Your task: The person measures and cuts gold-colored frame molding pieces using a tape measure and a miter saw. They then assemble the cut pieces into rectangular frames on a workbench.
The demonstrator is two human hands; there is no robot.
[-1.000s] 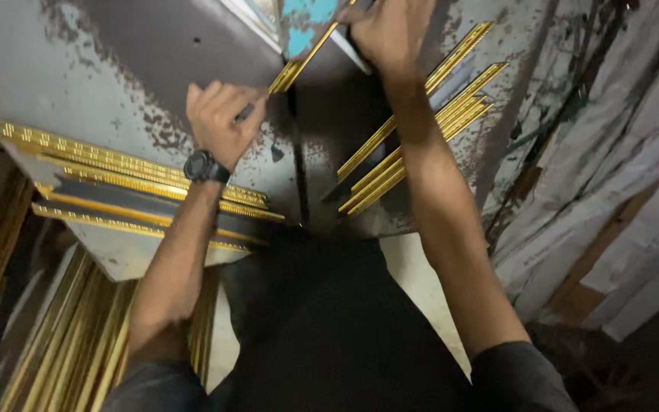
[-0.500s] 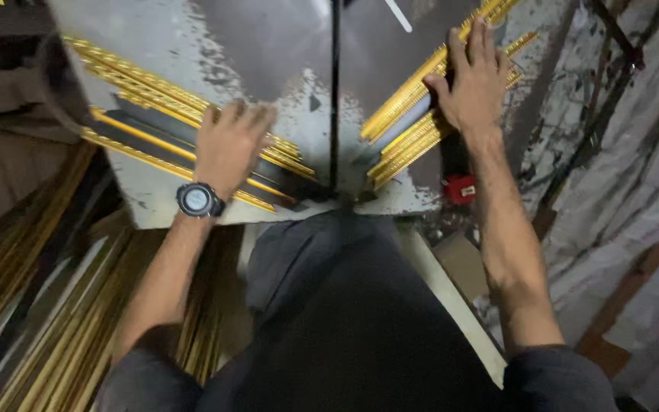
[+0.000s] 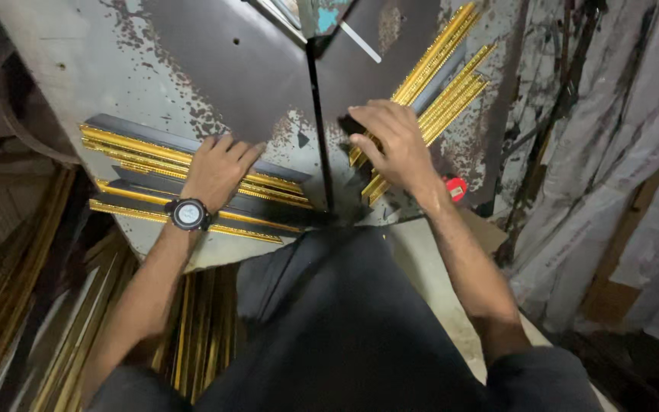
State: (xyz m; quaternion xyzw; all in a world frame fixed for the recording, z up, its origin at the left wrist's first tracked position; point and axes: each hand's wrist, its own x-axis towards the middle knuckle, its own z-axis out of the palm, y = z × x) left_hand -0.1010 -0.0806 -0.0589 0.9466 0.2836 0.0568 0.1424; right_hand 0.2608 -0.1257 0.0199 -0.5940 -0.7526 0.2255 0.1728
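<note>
My left hand [image 3: 217, 169], a black watch [image 3: 188, 214] on its wrist, lies palm down on a stack of gold and black frame mouldings [image 3: 146, 179] on the left side of a worn grey metal table [image 3: 116, 69]. My right hand [image 3: 392, 145] rests with spread fingers on the near ends of a second bundle of gold mouldings [image 3: 440, 76] that slants up to the right. A thin dark vertical blade or slot [image 3: 318, 130] runs between the two stacks. Neither hand is closed around a piece.
More gold moulding strips [image 3: 32, 305] lean in a pile at the lower left beside the table. A small red object [image 3: 456, 188] sits at the table's right edge. White wrapped material [image 3: 634, 168] fills the right side. My dark-trousered leg [image 3: 345, 328] is below.
My right hand has come down from the far end of the right bundle to its near ends by the blade. My left hand stays on the left stack. The view has shifted.
</note>
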